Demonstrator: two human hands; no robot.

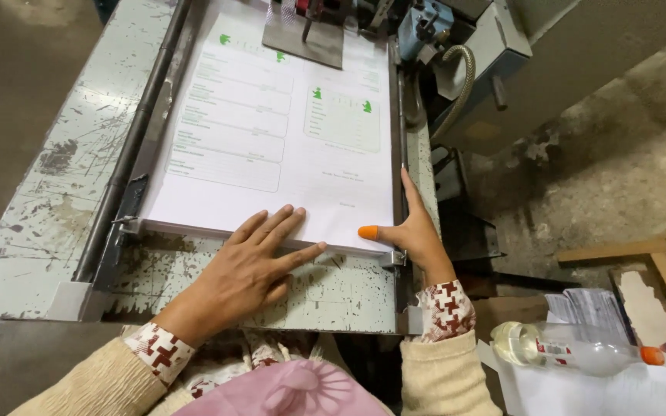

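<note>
A stack of white printed sheets [271, 146] with pale green boxes and small green marks lies on the worn metal table [48, 192] of a machine. My left hand [244, 266] rests flat, fingers apart, on the near edge of the stack. My right hand [414, 227] presses against the stack's near right corner; its thumb wears an orange rubber tip [368, 232] and the index finger runs up the right side. Neither hand holds anything.
A grey metal clamp plate [306, 35] sits on the far end of the stack, with machine parts and a ribbed hose [464, 77] at right. A clear plastic bottle [572, 350] with an orange cap lies lower right by paper bundles [591, 308] and wooden pieces [657, 258].
</note>
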